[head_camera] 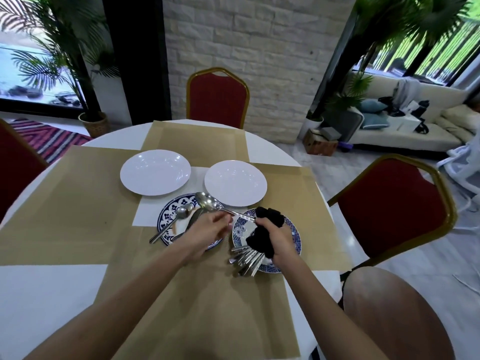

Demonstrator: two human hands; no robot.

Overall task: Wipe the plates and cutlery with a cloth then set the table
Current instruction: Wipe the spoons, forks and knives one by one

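My left hand (207,229) pinches the middle of a large silver spoon (207,202), whose bowl points up and left. My right hand (275,236) grips a black cloth (267,216) bunched round the end of the spoon's handle. Below the right hand a blue patterned plate (294,236) holds a heap of several cutlery pieces (246,257). Left of it a second blue patterned plate (168,216) carries two spoons (181,213) and another utensil. Two white plates (155,172) (235,183) sit farther back on the tan placemats.
Tan placemats (78,203) cover most of the round white table (39,294). Red chairs with gold frames stand at the far side (217,98), at the right (392,206) and at the left edge (15,167). My knee (394,315) shows at the lower right.
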